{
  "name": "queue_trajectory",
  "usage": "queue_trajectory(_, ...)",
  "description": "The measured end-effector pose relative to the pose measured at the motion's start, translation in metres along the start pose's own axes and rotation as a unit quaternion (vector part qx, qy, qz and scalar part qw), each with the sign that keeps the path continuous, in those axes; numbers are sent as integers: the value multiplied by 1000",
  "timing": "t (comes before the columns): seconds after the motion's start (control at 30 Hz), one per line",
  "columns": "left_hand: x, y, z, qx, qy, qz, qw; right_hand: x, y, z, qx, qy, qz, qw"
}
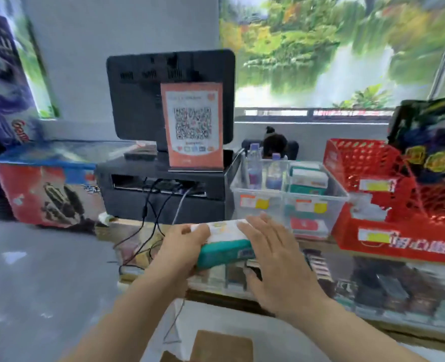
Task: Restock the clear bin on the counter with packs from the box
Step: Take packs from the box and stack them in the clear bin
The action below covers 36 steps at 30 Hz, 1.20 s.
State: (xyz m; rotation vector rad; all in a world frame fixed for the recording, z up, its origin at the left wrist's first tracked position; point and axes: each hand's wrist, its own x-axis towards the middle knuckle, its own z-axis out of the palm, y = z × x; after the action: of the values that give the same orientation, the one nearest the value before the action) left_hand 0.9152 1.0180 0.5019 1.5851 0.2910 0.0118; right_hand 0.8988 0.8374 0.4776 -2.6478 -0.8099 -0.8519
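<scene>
A white and teal pack (225,239) hangs above the glass counter, just in front of the clear bin (265,202). My left hand (182,246) grips its left end, thumb on top. My right hand (271,246) lies flat against its right end with straight fingers. The clear bin stands on the counter and holds two small bottles (254,165) on its left and stacked teal and white packs (308,178) on its right. A brown cardboard box flap (221,346) shows at the bottom edge.
A black monitor (143,100) with an orange QR sign (194,124) stands on a black printer (161,189) left of the bin. Red baskets (388,205) sit on the right. Cables (148,226) trail over the counter. A red and blue carton (46,192) lies at the left.
</scene>
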Motion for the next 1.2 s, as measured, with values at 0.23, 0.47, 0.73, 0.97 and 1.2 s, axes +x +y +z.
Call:
queue_trajectory(0.23,-4,83,20,-93,-69,-45,992,60,17,-53,-82,99,-93,987)
queue_trajectory(0.47,32,115,49,-38,-77,-21,996,91,71,-61,-93,99,-31,990)
queue_trajectory(0.73,61,142,68,-16,-73,84,994,159,125,-41,-83,-12,165,983)
queue_trajectory(0.97,87,149,87,57,-20,200,978,223,188,20,-169,-168,141,961)
queue_trajectory(1.2,111,144,92,52,40,228,971,264,238,75,-270,-266,102,920)
